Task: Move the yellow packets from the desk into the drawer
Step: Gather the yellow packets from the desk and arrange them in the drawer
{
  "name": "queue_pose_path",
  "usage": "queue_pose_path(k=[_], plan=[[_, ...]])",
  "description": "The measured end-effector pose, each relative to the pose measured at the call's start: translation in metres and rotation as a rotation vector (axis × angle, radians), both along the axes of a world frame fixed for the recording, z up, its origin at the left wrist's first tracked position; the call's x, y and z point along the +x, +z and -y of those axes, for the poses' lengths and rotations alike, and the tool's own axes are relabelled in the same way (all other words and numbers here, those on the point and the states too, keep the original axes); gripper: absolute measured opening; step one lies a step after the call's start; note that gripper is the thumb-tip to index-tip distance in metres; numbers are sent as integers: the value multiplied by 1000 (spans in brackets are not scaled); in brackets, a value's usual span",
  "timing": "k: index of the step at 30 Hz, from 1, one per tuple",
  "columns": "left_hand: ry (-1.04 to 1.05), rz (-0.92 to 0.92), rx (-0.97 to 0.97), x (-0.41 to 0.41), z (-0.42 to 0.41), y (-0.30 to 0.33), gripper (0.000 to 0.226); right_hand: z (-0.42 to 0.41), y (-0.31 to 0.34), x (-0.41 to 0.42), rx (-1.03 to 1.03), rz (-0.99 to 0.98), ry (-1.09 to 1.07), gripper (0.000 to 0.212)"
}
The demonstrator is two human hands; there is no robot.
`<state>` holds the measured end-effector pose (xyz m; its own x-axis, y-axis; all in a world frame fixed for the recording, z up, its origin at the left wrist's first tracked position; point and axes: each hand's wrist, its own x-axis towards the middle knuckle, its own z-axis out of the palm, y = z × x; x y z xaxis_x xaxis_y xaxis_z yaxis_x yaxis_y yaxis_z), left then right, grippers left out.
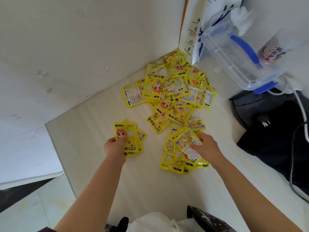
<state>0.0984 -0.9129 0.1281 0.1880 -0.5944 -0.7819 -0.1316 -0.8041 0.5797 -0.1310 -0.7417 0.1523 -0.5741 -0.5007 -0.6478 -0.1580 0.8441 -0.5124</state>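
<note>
Head view showed gathering underway: left hand (115, 145) gripped a packet stack (129, 139), right hand (204, 146) pinched another packet (187, 143) at the desk (93, 131) pile's (175, 91) 6 o'clock; next, the unseen drawer.

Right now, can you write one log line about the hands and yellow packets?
left hand: holds packet stack | right hand: grips packet | pile: on desk | drawer: unseen

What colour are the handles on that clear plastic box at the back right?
Blue: the clear plastic box has blue handles, seen in the head view.
</note>
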Motion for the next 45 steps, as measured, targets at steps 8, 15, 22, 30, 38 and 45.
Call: queue_pose_path(k=[8,15,22,30,38,45], plan=[[-27,-35,-12,8,-6,1,42,-10,-1,1,-84,131,-158,27],[-10,-144,-23,26,-30,8,32,-30,1,7,-199,283,-302,19],[-43,-251,-5,43,-67,19,22,-62,11,19,-325,464,-449,23],[-197,-309,0,55,-91,25,25,-96,23,48,-401,542,-578,22],[-427,-341,24,77,-98,23,35,-131,21,109,-446,459,-773,25],[-604,-364,47,120,-114,19,33,-172,11,193,-563,460,-1118,28]])
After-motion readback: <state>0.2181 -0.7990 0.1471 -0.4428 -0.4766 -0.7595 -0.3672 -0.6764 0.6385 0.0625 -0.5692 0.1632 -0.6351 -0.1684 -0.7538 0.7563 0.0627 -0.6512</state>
